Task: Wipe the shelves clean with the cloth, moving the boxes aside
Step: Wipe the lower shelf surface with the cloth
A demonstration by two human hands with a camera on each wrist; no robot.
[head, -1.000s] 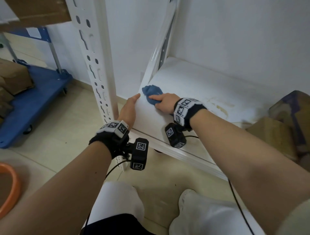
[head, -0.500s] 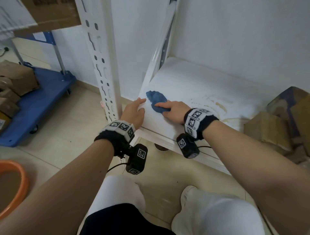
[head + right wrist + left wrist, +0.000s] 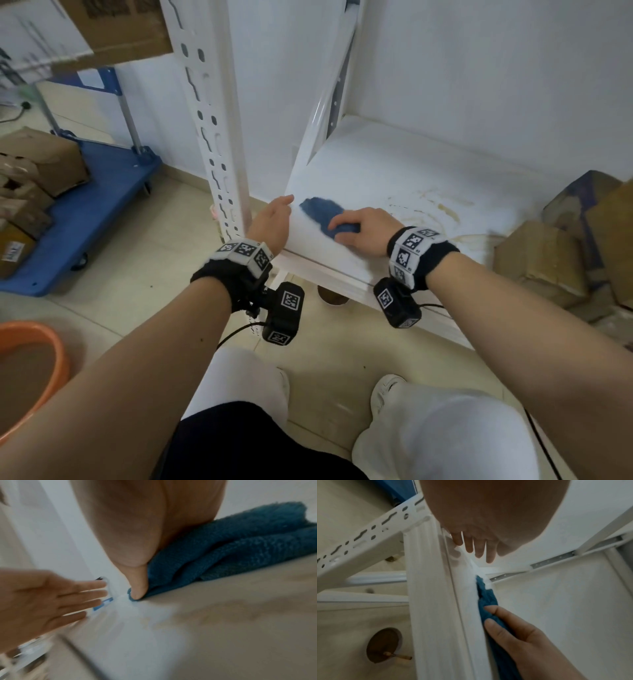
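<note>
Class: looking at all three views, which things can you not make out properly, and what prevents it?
- Cloth, head view: near end hidden under right hand.
- Boxes, head view: cut off by right edge.
- Left hand, right wrist view: motion-blurred.
- Basin, head view: cut by left edge.

Blue cloth (image 3: pixel 325 214) bunched on stained white shelf (image 3: pixel 394 171); boxes (image 3: pixel 544 260) right.

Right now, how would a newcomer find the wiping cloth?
Start at the white metal shelf low against the wall. Near its front left corner, the right hand presses down a crumpled dark blue terry cloth. It is the only blue, soft thing on that board.
</note>
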